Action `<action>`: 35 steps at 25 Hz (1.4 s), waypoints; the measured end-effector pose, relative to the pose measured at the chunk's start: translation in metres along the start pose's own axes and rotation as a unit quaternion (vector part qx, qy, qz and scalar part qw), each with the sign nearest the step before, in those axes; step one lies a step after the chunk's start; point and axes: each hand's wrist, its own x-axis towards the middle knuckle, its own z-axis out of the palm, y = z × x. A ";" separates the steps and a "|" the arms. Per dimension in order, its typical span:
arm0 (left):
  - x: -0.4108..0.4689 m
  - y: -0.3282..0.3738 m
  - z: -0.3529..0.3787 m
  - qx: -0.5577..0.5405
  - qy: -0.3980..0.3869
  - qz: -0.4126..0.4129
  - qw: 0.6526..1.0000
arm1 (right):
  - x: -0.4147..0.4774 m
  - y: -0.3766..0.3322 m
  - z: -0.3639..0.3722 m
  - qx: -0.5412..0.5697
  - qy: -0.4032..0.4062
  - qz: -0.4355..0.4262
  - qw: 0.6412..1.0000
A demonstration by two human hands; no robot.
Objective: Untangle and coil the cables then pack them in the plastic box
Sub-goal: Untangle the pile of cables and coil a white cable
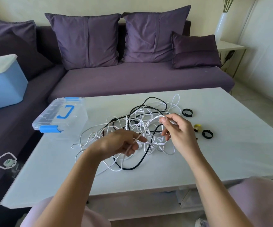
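A tangle of white and black cables (139, 122) lies in the middle of the white table (230, 145). My left hand (117, 143) pinches a white cable strand just above the near side of the pile. My right hand (176, 128) holds another stretch of white cable between thumb and fingers, lifted over the pile's right side. The clear plastic box (60, 118) with a blue handle and blue clips stands at the table's far left corner, its lid closed.
Two black cable ties (187, 112) (207, 134) and a yellow one (197, 126) lie right of the pile. A purple sofa (132, 79) with cushions runs behind the table. A blue container (3, 86) sits on the sofa at the left.
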 end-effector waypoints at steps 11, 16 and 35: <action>0.028 -0.005 0.024 -0.020 0.090 0.094 0.991 | 0.004 -0.029 -0.012 0.219 -0.012 0.085 0.972; 0.011 0.011 0.018 -0.047 0.058 0.160 0.984 | 0.038 -0.012 -0.033 0.217 0.038 0.127 0.967; -0.017 0.005 -0.066 -0.109 0.274 0.172 0.940 | 0.069 0.034 -0.095 -0.302 0.023 0.162 0.939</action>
